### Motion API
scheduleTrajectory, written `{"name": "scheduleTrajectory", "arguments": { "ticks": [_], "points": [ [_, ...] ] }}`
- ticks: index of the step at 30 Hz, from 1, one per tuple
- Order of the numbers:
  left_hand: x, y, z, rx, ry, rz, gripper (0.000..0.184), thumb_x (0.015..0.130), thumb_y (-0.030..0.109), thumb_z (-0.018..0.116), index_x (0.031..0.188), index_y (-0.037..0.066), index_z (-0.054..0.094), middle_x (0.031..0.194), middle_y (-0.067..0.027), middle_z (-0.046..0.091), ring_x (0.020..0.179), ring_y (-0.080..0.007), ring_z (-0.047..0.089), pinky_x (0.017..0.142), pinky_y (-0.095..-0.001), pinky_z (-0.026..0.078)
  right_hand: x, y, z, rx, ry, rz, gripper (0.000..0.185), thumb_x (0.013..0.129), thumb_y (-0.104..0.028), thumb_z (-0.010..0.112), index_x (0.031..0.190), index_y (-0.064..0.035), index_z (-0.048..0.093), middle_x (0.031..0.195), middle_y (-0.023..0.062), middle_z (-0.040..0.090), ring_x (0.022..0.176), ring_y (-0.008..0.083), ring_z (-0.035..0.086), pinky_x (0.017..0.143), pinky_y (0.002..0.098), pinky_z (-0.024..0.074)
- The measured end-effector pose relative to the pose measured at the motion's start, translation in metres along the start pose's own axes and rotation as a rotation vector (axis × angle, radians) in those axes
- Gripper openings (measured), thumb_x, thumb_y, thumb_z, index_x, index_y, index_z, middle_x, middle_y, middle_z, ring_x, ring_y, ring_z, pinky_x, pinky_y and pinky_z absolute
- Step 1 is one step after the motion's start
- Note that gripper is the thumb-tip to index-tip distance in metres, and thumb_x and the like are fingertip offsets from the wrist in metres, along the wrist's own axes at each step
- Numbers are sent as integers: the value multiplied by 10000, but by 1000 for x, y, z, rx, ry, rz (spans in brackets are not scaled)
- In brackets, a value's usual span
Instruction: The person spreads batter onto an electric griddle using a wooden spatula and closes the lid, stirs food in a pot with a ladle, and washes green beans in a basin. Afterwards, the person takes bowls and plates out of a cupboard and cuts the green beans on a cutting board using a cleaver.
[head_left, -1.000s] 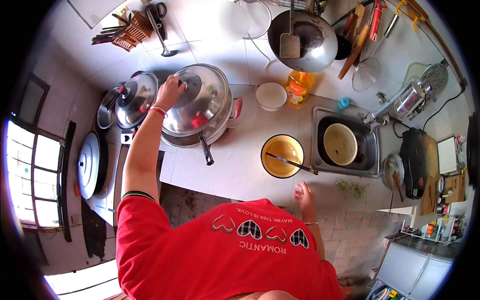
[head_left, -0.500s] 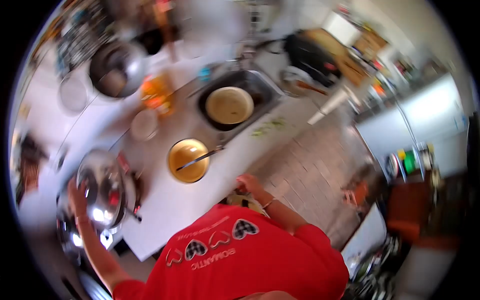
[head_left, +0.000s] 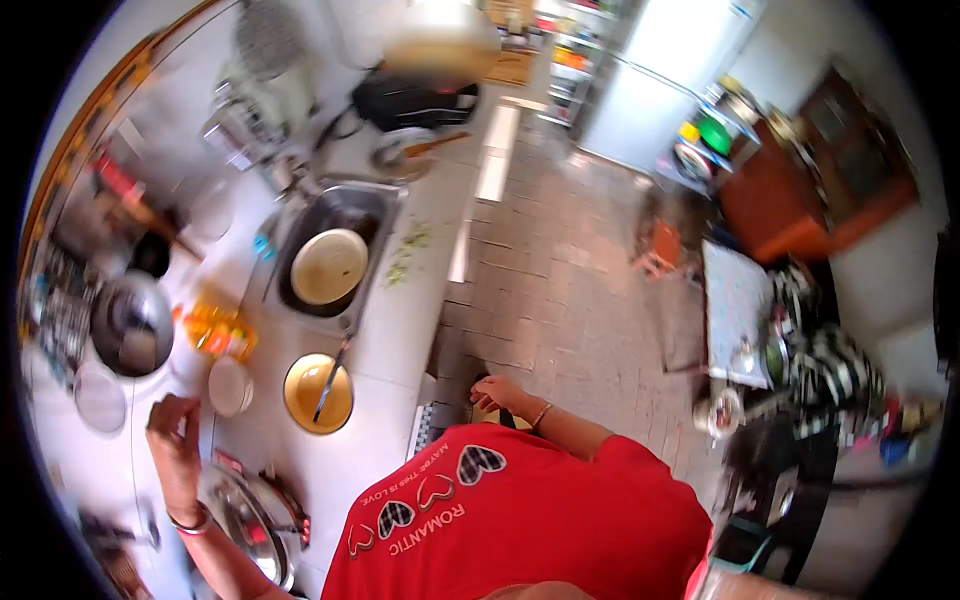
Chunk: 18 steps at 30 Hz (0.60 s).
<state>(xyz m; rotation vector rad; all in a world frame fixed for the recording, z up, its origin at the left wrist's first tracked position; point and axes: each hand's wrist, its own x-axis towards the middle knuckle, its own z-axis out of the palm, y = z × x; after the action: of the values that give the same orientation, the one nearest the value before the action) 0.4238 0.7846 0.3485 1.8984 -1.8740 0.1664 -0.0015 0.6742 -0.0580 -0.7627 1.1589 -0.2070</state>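
My left hand (head_left: 174, 432) is above the counter, beside the steel pot with a shiny lid (head_left: 240, 525). Its fingers are bent, with a gap to the thumb, and I see nothing between them. A white bowl (head_left: 231, 387) lies just to its right. Farther right is a yellow enamel bowl (head_left: 305, 385) with a dark-handled utensil (head_left: 330, 380) resting across it. My right hand (head_left: 503, 396) hangs in front of my red shirt, past the counter edge, fingers loosely bent and apart, with nothing visible in it.
The sink (head_left: 375, 215) holds a cream basin (head_left: 330, 266). Green scraps (head_left: 405, 255) lie on the counter (head_left: 385, 345) beside it. An orange bottle (head_left: 222, 335) and a wok (head_left: 132, 325) are at the left. A fridge (head_left: 640, 100) and an orange stool (head_left: 660, 248) stand across the brick floor.
The view has swung to the right. My left hand has come off the pot lid and moved toward the white bowl. My right hand stays near my body.
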Motion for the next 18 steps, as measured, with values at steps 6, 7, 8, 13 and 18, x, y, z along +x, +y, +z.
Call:
{"name": "scheduleTrajectory", "arguments": {
  "ticks": [6,7,8,13,18],
  "points": [
    [45,61,90,-221,-107,143,95,727,-16,613,774,21,538,751,-98,539,756,-243,515,742,-362,406,-25,5,-53,215,159,-202,180,816,-181,557,798,-14,621,703,90,623,543,190,587,464,316,475],
    [44,68,115,-405,-180,-54,53,764,27,593,787,21,545,781,-84,564,786,-219,528,771,-353,410,-23,8,-66,254,200,-237,181,814,-182,556,793,-15,621,702,89,622,534,191,580,462,318,473],
    [36,54,145,-878,-276,-111,75,807,85,554,793,11,556,812,-78,583,819,-206,540,783,-344,419,-23,10,-80,284,238,-272,181,813,-183,554,787,-17,621,700,89,620,525,191,573,460,319,471],
    [54,170,306,-867,-440,-145,295,895,222,499,887,-29,654,821,-89,660,826,-171,604,799,-302,441,-23,46,-185,235,361,-338,190,816,-201,550,798,-26,621,714,78,622,531,175,565,466,313,468],
    [99,374,407,-1035,-692,-116,146,811,119,638,800,-23,667,712,-79,660,649,-133,593,651,-265,465,-86,99,-307,516,420,-196,184,833,-190,552,890,-23,605,762,69,624,562,151,582,469,284,472]
  ]
}}
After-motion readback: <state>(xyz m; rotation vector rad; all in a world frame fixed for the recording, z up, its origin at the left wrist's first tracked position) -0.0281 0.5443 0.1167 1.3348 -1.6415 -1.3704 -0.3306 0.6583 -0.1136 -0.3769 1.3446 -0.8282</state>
